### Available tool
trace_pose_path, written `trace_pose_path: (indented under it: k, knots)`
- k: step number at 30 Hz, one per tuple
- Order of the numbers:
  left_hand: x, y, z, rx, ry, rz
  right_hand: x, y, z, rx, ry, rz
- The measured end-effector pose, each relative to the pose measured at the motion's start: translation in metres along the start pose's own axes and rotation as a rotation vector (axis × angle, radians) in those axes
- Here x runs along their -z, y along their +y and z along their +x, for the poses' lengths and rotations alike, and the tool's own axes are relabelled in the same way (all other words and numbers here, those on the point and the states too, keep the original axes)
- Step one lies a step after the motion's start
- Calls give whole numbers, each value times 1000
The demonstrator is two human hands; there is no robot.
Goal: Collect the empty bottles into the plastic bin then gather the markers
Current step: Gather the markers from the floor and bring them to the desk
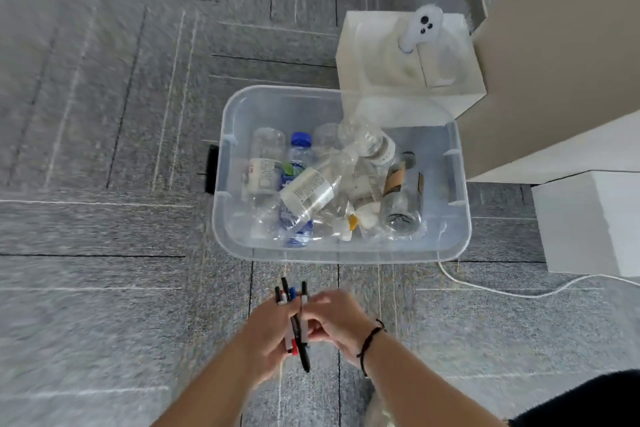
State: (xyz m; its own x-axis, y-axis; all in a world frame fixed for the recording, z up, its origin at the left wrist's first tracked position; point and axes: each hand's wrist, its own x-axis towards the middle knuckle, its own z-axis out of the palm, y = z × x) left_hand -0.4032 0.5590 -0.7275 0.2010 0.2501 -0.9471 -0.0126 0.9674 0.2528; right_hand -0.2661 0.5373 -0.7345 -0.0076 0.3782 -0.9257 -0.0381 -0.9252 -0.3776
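While bottles (304, 191) fill the plastic bin (221, 211), both left hand (268, 333) and right hand (337, 319) clasping bundled markers (296, 319).

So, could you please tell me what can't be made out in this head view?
- Markers: exact count unclear; left hand and right hand cover the bundle, motion blur.
- Bottles in the plastic bin: count unclear, overlapping clear plastic.
- Bottle labels: text too small.
- Black object: partly hidden behind the bin.
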Motion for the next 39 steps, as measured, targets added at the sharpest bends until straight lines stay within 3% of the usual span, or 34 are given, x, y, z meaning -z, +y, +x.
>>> trace_pose_path:
  k: [5,9,13,17,22,30,39]
  knots:
    - [10,21,-131,32,43,-91,-32,-44,-114,25,-101,-144]
    - [-18,60,-259,-18,85,-55,-39,-95,-240,89,-82,-171]
    - [-79,116,-395,-114,129,6,-23,-163,-387,272,14,-242]
    - [-158,175,-524,-137,-28,60,19,-226,-530,406,84,-143]
    - [-284,217,-636,-189,-224,232,98,-260,-658,476,188,178]
    - [-472,204,-702,-487,-383,694,246,-246,-764,637,339,361]
    - [-650,193,-662,-630,-681,979,399,-228,-786,709,628,509]
